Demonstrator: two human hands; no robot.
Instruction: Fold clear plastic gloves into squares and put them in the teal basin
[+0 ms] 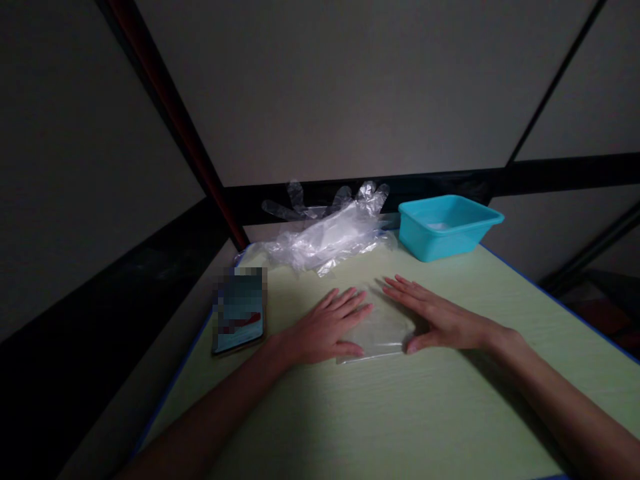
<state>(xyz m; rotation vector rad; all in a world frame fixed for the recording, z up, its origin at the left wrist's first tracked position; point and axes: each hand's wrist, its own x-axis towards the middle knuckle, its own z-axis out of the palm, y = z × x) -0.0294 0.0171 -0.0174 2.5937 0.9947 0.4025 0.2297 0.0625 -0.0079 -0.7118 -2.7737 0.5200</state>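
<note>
On the table [380, 413], a clear plastic sheet [384, 333] between left hand [324, 332] and right hand [443, 321], each grip unclosed, outspread.

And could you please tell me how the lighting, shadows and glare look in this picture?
Head view: dim overall, darkest at left; glare on the crumpled plastic gloves; a shadow on the table below the right forearm; the clear film faint except its glinting near edge; the phone partly pixelated.

Dim light, dark edges, glare on plastic gloves [330, 233], soft shadows, 1 pixelated phone [243, 320]
</note>
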